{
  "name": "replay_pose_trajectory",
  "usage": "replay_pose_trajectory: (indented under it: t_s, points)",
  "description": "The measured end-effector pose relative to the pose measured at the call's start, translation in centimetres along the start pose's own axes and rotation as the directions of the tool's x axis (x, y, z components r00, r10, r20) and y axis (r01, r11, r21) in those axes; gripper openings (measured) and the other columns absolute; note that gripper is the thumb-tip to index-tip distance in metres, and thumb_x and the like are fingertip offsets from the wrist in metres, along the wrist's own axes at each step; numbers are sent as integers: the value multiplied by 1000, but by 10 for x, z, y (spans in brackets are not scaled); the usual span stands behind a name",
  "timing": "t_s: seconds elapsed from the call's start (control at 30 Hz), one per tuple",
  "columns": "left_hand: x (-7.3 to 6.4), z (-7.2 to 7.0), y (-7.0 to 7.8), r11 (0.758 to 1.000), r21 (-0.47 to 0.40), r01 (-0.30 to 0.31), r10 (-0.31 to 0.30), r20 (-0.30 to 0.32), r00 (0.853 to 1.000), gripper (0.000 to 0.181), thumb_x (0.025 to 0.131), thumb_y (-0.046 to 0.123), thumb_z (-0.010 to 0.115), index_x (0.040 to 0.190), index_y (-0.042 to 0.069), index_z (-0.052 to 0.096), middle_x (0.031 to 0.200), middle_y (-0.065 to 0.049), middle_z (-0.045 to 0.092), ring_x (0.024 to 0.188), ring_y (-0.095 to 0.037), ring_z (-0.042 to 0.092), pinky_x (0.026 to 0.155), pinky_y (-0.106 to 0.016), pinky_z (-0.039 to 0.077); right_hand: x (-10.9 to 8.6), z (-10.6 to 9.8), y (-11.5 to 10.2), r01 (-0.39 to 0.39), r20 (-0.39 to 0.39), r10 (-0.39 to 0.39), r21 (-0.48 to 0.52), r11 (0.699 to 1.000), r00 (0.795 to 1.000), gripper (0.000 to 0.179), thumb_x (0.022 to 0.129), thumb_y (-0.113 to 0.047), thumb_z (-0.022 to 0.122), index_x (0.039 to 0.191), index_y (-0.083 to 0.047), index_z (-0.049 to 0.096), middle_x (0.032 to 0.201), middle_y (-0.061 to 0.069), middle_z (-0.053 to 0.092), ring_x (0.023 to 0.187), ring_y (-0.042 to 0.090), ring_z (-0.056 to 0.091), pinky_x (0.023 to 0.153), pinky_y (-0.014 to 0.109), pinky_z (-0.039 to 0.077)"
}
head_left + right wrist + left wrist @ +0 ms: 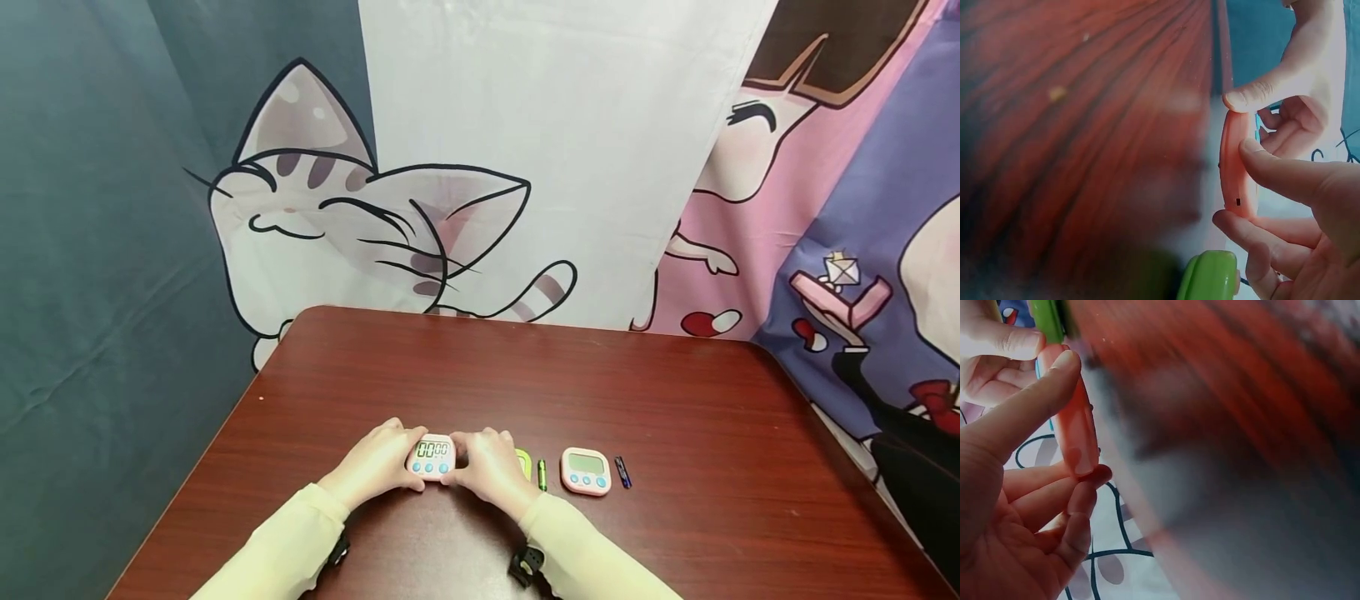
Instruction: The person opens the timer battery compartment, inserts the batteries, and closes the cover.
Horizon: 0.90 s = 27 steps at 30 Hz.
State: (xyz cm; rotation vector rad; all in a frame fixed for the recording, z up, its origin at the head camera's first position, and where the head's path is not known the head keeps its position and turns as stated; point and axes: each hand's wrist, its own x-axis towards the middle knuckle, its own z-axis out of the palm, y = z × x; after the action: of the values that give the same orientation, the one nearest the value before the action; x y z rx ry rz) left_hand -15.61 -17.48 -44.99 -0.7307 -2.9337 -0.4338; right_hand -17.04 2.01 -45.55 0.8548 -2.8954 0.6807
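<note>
A small digital timer [432, 457] with a pale pink rim and three blue buttons shows zeros on its screen. My left hand [378, 462] grips its left side between thumb and fingers, while my right hand [491, 468] pinches the right side. Both wrist views catch the timer edge-on, a pink case [1074, 428] with thumbs and fingertips at its edges. In the right wrist view a small dark slot shows on its side. Just right of my right hand, a green timer [523, 460] is mostly hidden by that hand.
To the right lie a green battery [542, 475], a second pink timer [586, 472] with a blank screen, and a dark blue battery [623, 472]. All rest on a reddish-brown wooden table [465, 367]. Cartoon-printed curtains [570, 125] hang behind its far edge.
</note>
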Motion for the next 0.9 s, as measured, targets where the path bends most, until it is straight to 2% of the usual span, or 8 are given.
replay_pose_trajectory:
  t_s: [0.17,0.23,0.4,0.6,0.77,0.9]
  points:
    - [5,2,1,999,38,-21,21,15,1000,61,52,29,89,100,2,63,77,2,64,72,-17,48,64,-32,44,0,2,1,16,-6,-16,-19,1000,1000,31,63,-41,82,85,-23,67,68,-16,64,66,8,45,65,31,29]
    - [7,2,2,999,41,-17,17,17,1000,59,51,28,89,98,3,63,76,2,65,71,-17,48,63,-32,44,0,2,0,18,-10,-19,-47,999,1000,32,64,-43,82,85,-23,68,70,-14,64,67,9,45,64,30,28]
    - [6,1,2,1000,19,4,-5,36,999,63,52,25,89,103,-3,64,81,-3,67,72,-18,49,65,-34,46,0,2,-1,24,6,-24,-119,993,1000,49,67,-47,79,106,-18,71,88,-5,70,75,15,51,64,30,29]
    - [6,1,5,1000,10,-2,1,53,999,77,54,25,89,114,-12,59,95,-12,70,78,-22,52,73,-36,48,-5,-2,1,-8,12,9,-107,994,1000,73,69,-51,77,127,-11,59,106,-3,70,86,21,57,70,34,33]
    - [6,2,8,1000,4,16,-17,41,999,88,54,38,89,119,-13,57,109,-17,67,84,-24,51,80,-39,46,-11,-13,5,-13,-70,6,-103,995,998,73,70,-54,75,129,-14,59,112,3,67,92,22,57,73,35,35]
    - [7,-1,10,998,70,-3,4,-10,1000,94,56,51,85,125,-7,56,112,-14,65,90,-26,52,84,-40,45,-15,-23,14,28,-144,-42,-96,995,989,66,69,-52,76,123,-16,63,111,1,67,91,21,55,73,34,34]
